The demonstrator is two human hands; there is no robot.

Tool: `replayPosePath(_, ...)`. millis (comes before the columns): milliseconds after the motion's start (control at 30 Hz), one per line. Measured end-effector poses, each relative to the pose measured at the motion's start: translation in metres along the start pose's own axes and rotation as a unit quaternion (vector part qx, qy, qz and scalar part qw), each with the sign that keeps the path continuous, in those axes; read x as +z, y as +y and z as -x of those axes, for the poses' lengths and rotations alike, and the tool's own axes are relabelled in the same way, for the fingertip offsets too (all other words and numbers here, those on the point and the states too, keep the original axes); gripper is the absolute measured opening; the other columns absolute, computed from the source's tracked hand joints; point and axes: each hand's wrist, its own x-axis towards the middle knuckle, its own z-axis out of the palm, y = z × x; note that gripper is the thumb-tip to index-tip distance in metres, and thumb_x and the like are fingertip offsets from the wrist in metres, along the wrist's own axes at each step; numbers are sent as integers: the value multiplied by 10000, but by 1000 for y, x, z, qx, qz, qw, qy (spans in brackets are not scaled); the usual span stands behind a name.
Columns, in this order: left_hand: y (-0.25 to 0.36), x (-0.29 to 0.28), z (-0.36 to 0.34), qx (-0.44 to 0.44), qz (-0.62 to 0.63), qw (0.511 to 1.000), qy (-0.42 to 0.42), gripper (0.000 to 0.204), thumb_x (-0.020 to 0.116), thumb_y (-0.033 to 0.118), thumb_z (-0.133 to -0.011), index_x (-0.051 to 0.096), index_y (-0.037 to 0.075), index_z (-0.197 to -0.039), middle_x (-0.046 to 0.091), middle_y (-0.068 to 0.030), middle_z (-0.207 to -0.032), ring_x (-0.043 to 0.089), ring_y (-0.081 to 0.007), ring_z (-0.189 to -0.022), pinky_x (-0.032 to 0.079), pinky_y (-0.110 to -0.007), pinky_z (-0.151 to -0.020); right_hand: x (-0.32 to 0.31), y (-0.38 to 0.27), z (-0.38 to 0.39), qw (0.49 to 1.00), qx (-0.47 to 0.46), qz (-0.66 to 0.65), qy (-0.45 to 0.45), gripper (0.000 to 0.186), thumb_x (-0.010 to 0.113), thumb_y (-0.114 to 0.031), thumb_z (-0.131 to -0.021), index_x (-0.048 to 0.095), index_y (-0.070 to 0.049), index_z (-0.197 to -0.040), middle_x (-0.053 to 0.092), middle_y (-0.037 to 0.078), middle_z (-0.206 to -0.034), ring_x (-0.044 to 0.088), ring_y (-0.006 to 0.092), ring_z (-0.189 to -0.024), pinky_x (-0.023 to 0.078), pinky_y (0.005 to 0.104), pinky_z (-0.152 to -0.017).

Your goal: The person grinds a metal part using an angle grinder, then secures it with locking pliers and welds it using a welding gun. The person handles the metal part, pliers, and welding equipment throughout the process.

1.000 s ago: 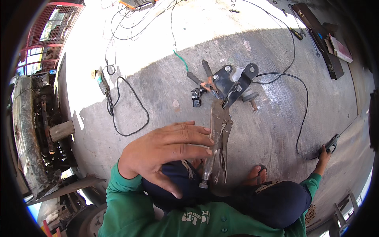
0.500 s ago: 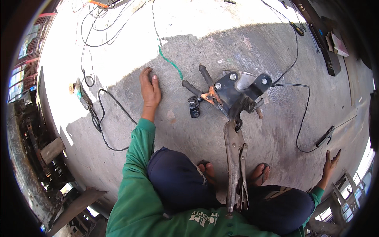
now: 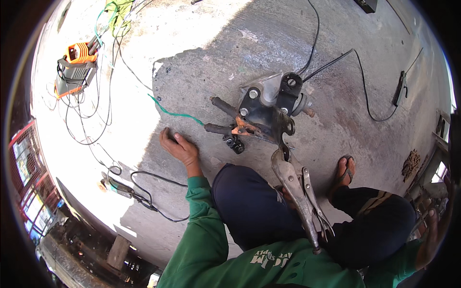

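Observation:
My left hand (image 3: 181, 150) is open, its fingers loosely stretched over the concrete floor left of the metal parts, holding nothing. At the right rim my right hand (image 3: 429, 237) is raised beside my right knee, partly in shadow, its fingers extended and nothing seen in it. Between my knees, locking pliers (image 3: 295, 185) grip a black metal bracket (image 3: 269, 117) with bolts and round lugs. A copper-jawed ground clamp (image 3: 242, 128) with dark handles bites the bracket's left side, a green wire (image 3: 175, 114) running to it. A small black part (image 3: 234, 144) lies beneath the clamp.
An orange and grey welding machine (image 3: 77, 72) stands at upper left amid loose cables. An angle grinder (image 3: 117, 188) lies left on the floor. An electrode holder (image 3: 400, 91) with a rod lies at right. A rusty chain (image 3: 410, 165) is piled near the right rim.
The view has swung left, bringing the welding machine in. My right hand has drawn back from over the floor toward my right side. My right leg has shifted outward.

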Motion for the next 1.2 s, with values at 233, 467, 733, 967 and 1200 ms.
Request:
replayPosePath(233, 8, 2, -5, 31, -16, 999, -32, 585, 455, 454, -1120, 581, -97, -1272, 563, -277, -1372, 497, -446, -1316, 366, -590, -1127, 48, -86, -24, 941, -138, -39, -305, 846, 697, -543, -890, 535, -48, -1557, 576, 240, -1524, 535, 447, -1428, 428, 522, -1171)
replayPosePath(467, 9, -2, -7, 52, -44, 997, -21, 595, 440, 472, -1127, 587, -84, -1277, 547, -286, -1407, 480, -460, -1339, 357, -608, -1134, 75, -82, -23, 965, -128, 58, -220, 836, 854, -76, -643, 628, -90, -1448, 648, 191, -1378, 636, 421, -1239, 513, 485, -1051)
replayPosePath(733, 7, -4, -7, 60, -67, 996, -20, 586, 455, 463, -1121, 593, -76, -1305, 547, -295, -1423, 489, -471, -1342, 368, -611, -1129, 82, -87, -39, 944, -172, 15, -279, 763, 841, -98, -660, 634, -2, -1389, 684, 210, -1167, 678, 412, -1065, 520, 488, -934)
replayPosePath(967, 4, -1, -5, 58, -76, 995, -21, 594, 475, 474, -1110, 595, -72, -1312, 547, -294, -1432, 490, -471, -1338, 371, -605, -1127, 83, -95, -49, 935, -186, -4, -302, 724, 847, -108, -658, 647, 29, -1339, 692, 199, -1018, 693, 420, -967, 535, 495, -845)
replayPosePath(1200, 11, 2, -4, 46, -87, 995, -12, 601, 496, 481, -1095, 612, -71, -1303, 550, -290, -1426, 487, -468, -1340, 363, -602, -1133, 89, -92, -45, 923, -290, -5, -255, 679, 853, -114, -664, 658, 5, -1303, 701, 184, -1012, 701, 398, -973, 544, 484, -860)
